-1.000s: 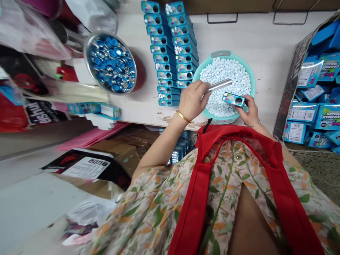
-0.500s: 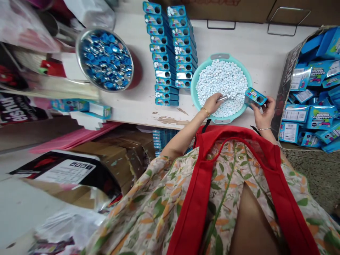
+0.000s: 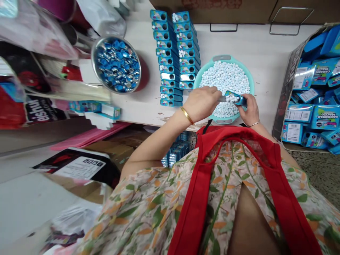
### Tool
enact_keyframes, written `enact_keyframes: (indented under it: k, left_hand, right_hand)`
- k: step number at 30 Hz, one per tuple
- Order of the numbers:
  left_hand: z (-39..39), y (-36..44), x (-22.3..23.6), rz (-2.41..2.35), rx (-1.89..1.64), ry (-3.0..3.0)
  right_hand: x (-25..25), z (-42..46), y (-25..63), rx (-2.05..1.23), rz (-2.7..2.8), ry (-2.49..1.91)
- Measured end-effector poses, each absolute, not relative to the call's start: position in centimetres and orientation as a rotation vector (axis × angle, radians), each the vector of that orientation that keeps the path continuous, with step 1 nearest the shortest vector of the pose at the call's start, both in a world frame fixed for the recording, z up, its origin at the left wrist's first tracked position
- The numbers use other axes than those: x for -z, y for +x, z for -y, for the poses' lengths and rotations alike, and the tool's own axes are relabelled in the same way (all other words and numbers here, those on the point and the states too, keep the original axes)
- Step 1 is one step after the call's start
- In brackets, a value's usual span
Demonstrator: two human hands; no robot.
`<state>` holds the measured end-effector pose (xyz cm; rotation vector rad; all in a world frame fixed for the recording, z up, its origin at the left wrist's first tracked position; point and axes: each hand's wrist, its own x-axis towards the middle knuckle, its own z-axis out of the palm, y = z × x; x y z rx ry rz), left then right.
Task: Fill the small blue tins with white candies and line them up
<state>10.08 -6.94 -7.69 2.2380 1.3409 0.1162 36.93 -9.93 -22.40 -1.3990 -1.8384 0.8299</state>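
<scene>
My left hand [image 3: 203,102], a gold bangle at its wrist, is closed around the handle of a small metal scoop [image 3: 222,98]. White candies sit heaped at the scoop's far end, against the top of a small blue candy box [image 3: 241,100]. That box is tilted toward the scoop, gripped by the fingers of my right hand [image 3: 250,110]. Both hands are over a mint-green plastic basin [image 3: 251,79] filled with small white candies [image 3: 224,76]. How full the box is inside cannot be made out.
Two rows of upright blue boxes [image 3: 171,90] with round holes stand left of the basin. Beyond them is a steel bowl [image 3: 95,71] of blue and silver caps. A carton [image 3: 285,88] of blue boxes stands at right. Wire handles [image 3: 224,30] lie at the back.
The scoop has come up out of the candies, loaded, to the box top. My right hand has brought the box left over the basin and tilted it. The view has shifted slightly.
</scene>
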Motion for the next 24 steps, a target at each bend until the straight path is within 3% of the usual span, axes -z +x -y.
enact_keyframes:
  k: [10, 19, 24]
  left_hand:
    - [7.9, 8.8, 3.4, -1.392, -0.1, 2.295]
    - [9.8, 6.3, 12.2, -1.235, -0.268, 2.18]
    - [12.3, 0.6, 11.4, -1.482, -0.339, 2.057]
  right_hand:
    - [23.0, 10.2, 35.4, -0.851, 1.813, -1.324]
    - [20.9, 11.4, 31.5, -1.075, 2.05, -1.111]
    - [17.5, 9.0, 44.1, -0.616, 1.897, -1.637]
